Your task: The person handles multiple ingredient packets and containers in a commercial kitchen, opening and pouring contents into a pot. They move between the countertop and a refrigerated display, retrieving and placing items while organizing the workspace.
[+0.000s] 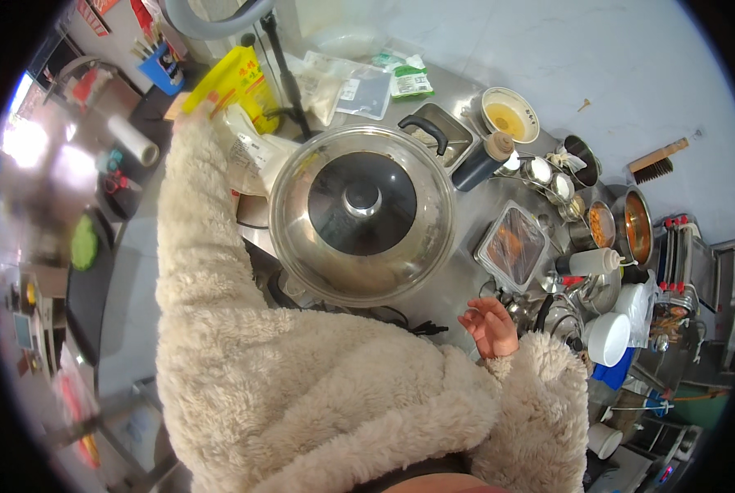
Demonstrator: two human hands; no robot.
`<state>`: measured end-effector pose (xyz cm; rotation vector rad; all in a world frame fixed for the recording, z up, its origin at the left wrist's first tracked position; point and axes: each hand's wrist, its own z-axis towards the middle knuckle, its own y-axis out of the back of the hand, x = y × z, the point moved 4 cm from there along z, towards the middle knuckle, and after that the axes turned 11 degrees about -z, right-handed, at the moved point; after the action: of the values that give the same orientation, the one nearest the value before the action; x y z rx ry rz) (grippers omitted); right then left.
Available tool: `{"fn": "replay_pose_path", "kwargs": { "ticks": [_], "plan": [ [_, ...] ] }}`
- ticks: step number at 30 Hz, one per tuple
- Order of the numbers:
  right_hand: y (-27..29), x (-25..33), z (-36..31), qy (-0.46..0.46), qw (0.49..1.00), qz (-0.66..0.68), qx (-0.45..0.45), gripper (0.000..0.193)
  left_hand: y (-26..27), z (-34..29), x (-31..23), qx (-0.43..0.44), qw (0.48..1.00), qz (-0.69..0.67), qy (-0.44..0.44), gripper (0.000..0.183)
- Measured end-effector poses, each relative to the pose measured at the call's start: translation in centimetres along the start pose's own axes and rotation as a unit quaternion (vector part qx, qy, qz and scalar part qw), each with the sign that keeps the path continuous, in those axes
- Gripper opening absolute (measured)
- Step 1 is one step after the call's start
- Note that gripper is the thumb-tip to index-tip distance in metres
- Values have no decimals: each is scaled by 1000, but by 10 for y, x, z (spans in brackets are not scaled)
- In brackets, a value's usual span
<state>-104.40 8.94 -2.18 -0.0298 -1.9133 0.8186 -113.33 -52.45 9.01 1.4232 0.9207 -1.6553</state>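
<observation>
My left arm, in a fluffy cream sleeve, reaches far forward on the left. At its end my left hand (196, 113) is small and blurred, against the lower left corner of a yellow plastic bag (251, 76). Its fingers do not show clearly, so whether it grips the bag is unclear. Over the counter's near right part, my right hand (490, 328) is held palm up, fingers loosely bent and apart, holding nothing. Between the arms a large round pan (438, 238) sits under a glass lid (297, 205) with a black centre and knob.
Behind the pan lie clear packets (364, 92) and a green-white packet (412, 80). Rightward are a metal tray (463, 135), a bowl of yellow liquid (511, 115), a dark squeeze bottle (474, 168), a film-covered container (513, 245), a pale bottle (589, 262) and a white bowl (607, 339).
</observation>
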Motion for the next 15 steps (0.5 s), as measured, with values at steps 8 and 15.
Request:
{"fn": "replay_pose_path", "kwargs": {
  "ticks": [8, 15],
  "plan": [
    [6, -1, -7, -2, 1000, 2, 11, 30, -4, -8, -24, 21, 985, 173, -19, 44],
    [4, 1, -11, 11, 1000, -8, 10, 32, -38, 3, -18, 156, 765, 624, -17, 50]
  ]
}}
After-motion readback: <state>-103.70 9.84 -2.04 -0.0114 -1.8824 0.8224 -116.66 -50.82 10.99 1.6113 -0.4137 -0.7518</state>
